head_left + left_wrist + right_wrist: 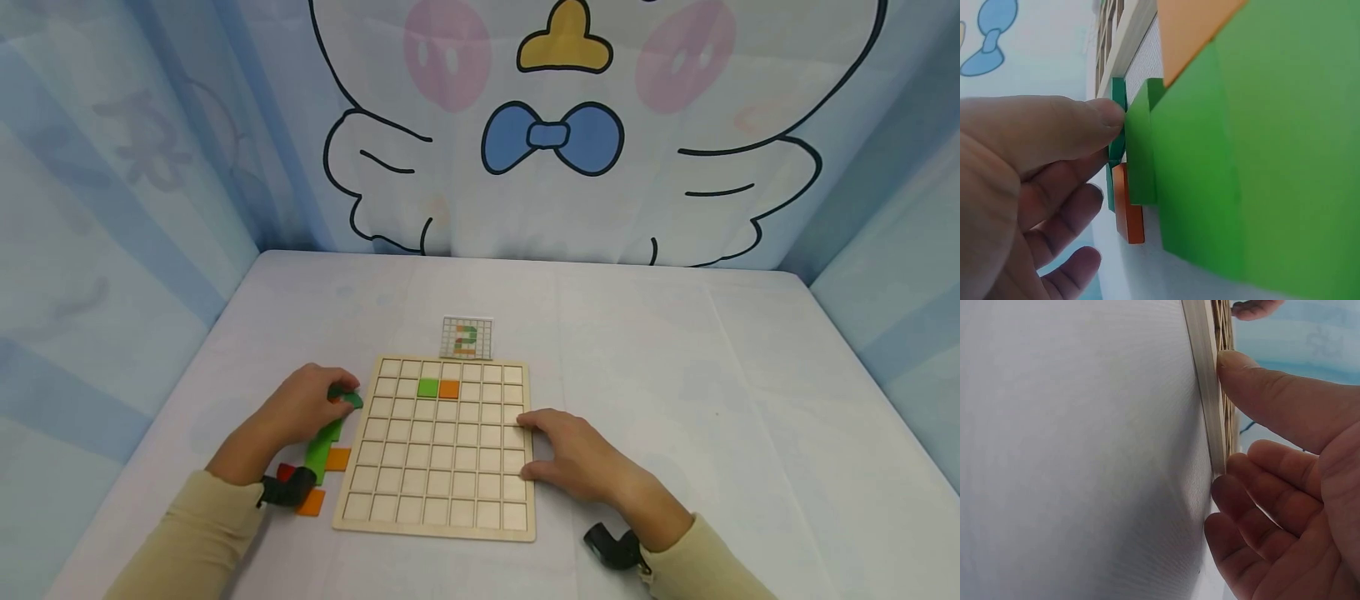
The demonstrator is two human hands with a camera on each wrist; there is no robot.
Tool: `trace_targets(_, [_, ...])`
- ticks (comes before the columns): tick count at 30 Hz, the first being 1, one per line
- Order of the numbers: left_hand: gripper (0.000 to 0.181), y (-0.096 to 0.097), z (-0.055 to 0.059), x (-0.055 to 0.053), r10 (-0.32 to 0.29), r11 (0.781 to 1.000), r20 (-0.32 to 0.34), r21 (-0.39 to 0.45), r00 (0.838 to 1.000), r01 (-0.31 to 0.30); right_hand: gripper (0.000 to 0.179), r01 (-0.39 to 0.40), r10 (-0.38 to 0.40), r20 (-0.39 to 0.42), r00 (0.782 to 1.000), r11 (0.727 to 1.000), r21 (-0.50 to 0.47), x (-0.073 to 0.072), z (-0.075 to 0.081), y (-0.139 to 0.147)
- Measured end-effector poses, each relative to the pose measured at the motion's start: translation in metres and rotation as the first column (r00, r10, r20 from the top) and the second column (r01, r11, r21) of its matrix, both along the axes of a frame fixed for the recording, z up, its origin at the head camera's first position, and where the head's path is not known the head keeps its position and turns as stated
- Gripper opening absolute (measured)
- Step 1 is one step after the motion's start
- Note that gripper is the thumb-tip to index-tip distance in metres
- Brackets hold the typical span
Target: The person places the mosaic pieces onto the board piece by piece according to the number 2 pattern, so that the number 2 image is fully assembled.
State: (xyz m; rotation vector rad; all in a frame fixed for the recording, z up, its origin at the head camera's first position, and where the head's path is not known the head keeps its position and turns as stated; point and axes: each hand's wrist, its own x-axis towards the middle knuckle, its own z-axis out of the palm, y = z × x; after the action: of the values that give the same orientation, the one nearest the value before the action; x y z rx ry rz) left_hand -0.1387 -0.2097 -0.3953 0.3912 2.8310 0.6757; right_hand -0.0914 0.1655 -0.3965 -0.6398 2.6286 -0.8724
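A square wooden grid board [433,532] lies on the table, with a light green square tile [427,388] and an orange square tile [449,389] side by side in its second row. Left of the board, my left hand [307,406] pinches a dark green tile [1117,94] between thumb and index finger; the index fingertip is largely hidden. Under and beside this hand lie light green tiles [318,457], an orange tile [338,459] and a red piece [286,472]. My right hand [581,457] rests thumb and fingertips along the board's right edge, fingers relaxed.
Just behind the board lies a small pattern card [467,338] showing a coloured figure on a grid. Another orange tile [311,502] sits near the left wrist camera [288,487]. Printed curtains [555,208] enclose the white table [675,375] at the back and sides.
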Motion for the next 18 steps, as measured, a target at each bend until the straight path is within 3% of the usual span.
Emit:
trace_targets(11, [0.028, 0.007, 0.007, -0.003, 0.027, 1.000, -0.006, 0.004, 1.000, -0.027, 0.059, -0.002, 0.002, 0.000, 1.000, 1.000, 0.001, 0.000, 0.000, 0.000])
trace_targets(18, [0.025, 0.027, 0.015, -0.009, -0.034, 0.998, -0.035, 0.056, 0.999, 0.035, 0.059, 0.003, -0.003, 0.010, 1.000, 1.000, 0.005, -0.001, -0.001, 0.000])
